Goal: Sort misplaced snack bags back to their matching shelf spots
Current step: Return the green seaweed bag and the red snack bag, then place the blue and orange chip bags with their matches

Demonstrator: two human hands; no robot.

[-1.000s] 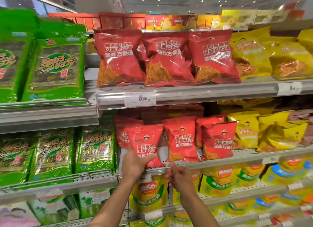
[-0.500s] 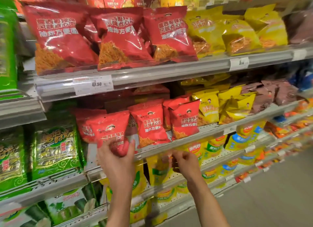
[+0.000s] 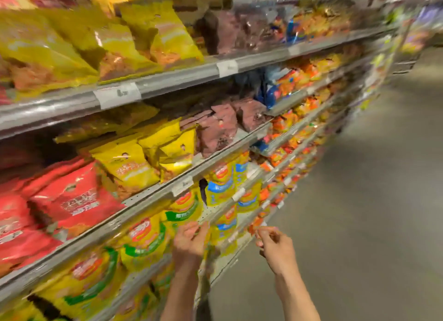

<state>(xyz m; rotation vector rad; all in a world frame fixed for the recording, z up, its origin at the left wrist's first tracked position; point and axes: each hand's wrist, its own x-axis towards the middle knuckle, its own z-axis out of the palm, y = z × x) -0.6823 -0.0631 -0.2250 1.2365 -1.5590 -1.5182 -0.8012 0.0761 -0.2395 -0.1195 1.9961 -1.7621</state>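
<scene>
The view is blurred by motion. My left hand is low in front of the shelf rail, beside yellow bags with green bands; its fingers are loosely curled and hold nothing. My right hand hovers in the air to the right, off the shelf, also loosely curled and holding nothing. Red snack bags stand on the middle shelf at the left. To their right come small yellow bags, then brown bags.
Large yellow bags fill the top shelf, with a price tag on its rail. Yellow bags with blue bands sit right of my left hand. Orange packs run down the aisle. Grey floor lies to the right.
The view has swung right along the aisle. My left hand has let go of the red bag, which stays on the shelf, and dropped lower. Both hands have shifted right.
</scene>
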